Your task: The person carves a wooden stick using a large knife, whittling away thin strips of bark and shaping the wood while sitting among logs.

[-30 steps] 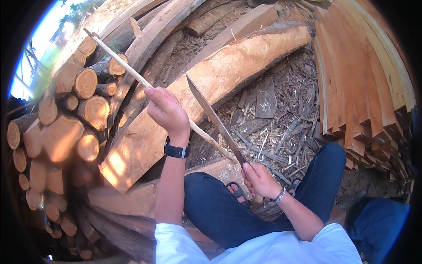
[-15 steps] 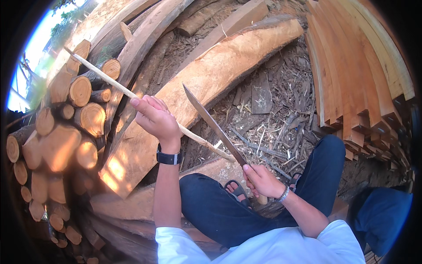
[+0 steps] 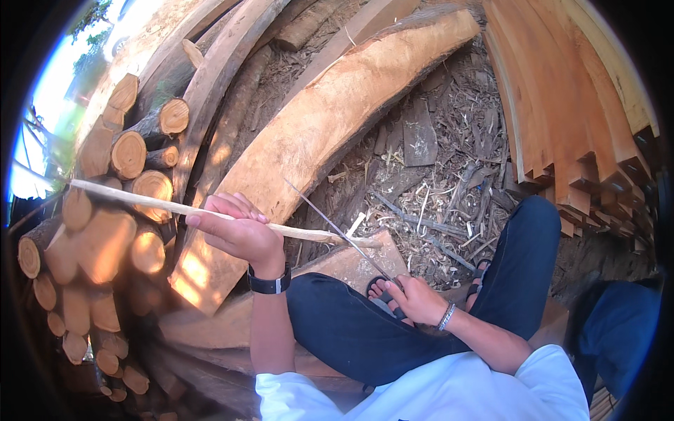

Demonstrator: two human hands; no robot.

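Note:
A long, pale peeled stick (image 3: 151,202) lies across my left hand (image 3: 242,230), whose fingers are wrapped round its middle. Its right end reaches over the end of a wooden plank (image 3: 385,263) in front of my knees. My right hand (image 3: 419,302) grips the handle of a machete (image 3: 330,223). The blade appears nearly edge-on and points up and to the left. It crosses the stick near the stick's right end; whether blade and wood touch, I cannot tell.
A thick sawn slab (image 3: 337,116) lies diagonally ahead. Stacked log ends (image 3: 105,242) rise at the left, and sawn boards (image 3: 569,105) are piled at the right. Wood shavings (image 3: 442,210) and bark cover the ground between. My sandalled feet (image 3: 382,291) are close to the machete.
The stick has swung to a flatter angle, its far left end dropping as my left hand moved down. The machete blade has turned from showing its flat side to nearly edge-on.

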